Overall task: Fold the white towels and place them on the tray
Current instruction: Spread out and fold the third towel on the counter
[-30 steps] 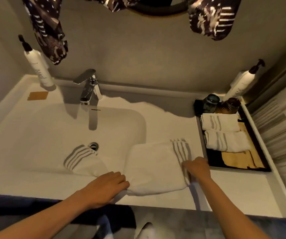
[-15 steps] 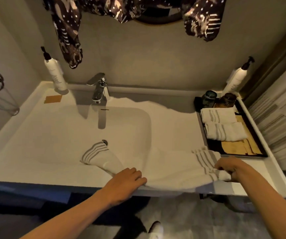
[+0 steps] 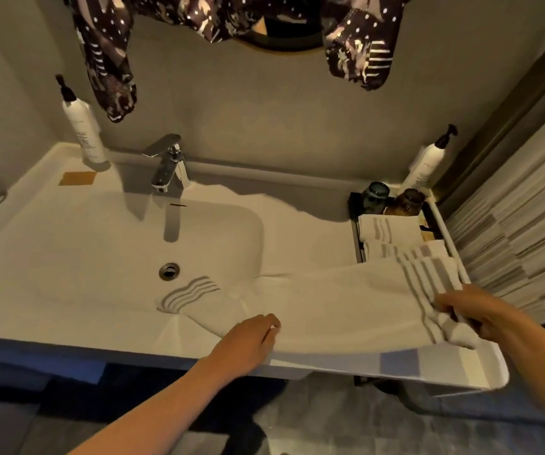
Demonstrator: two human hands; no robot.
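Towel [image 3: 330, 300] edge in right hand [image 3: 474, 315]

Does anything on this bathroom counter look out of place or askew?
Yes: the white grey-striped towel lies askew, one end drooping into the white sink basin, the other held over the black tray by the right hand.

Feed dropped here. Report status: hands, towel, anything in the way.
Left hand grips towel at near edge; right hand pinches its striped end. Towel stretched out, not folded. Its end overhangs tray, two folded towels there.
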